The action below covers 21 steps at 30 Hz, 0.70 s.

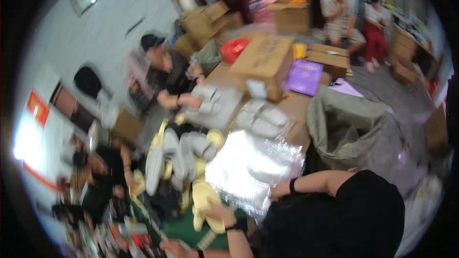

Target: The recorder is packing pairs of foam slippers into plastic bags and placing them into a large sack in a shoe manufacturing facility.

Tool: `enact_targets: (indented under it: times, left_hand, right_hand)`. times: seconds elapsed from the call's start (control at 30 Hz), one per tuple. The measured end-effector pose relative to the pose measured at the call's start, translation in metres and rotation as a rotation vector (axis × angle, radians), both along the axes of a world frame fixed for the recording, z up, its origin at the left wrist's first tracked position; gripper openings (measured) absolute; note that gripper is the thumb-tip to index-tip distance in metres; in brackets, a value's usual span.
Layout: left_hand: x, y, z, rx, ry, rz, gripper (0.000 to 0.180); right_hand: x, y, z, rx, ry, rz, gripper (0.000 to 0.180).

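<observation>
The picture is blurred by motion. My right hand (220, 211), with a black band on the wrist, lies closed on a pale yellow slipper (204, 195) at the near end of a heap of grey and yellow slippers (184, 153). My left hand (173, 247) is low at the bottom edge over a green surface (184, 231); its fingers are too blurred to read. Beside my right hand lies a stack of clear plastic bags (251, 162), and a co-worker in black (354, 215) has a hand (278, 191) on its edge.
Across the table a person in black (167, 74) handles grey slippers (210, 99). Bagged slippers (263, 117), a big cardboard box (265, 59), a purple box (304, 76) and a grey-green sack (344, 124) lie beyond. Another person (103, 169) is at the left; two people sit at the far back (342, 16).
</observation>
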<state>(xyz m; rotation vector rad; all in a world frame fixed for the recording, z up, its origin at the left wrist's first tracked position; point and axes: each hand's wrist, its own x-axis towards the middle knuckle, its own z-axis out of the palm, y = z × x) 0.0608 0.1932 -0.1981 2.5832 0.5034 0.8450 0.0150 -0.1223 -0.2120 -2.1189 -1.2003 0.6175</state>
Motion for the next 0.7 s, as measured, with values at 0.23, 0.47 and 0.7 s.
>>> enact_targets:
  times: [0.23,0.47,0.7]
  left_hand:
    - [-0.018,-0.128,0.222,-1.238,-0.481,-0.439,0.052]
    - [-0.011,-0.190,0.145,-1.213,-0.068,-0.561,0.054]
    - [-0.023,-0.209,0.066,-1.525,0.215,-0.442,0.024]
  right_hand:
    - [0.009,0.011,0.025,-0.356,-0.053,0.152,0.040]
    - [0.002,0.007,0.033,-0.486,0.109,0.074,0.066]
    - [0.019,0.005,0.022,-0.394,0.198,0.323,0.076]
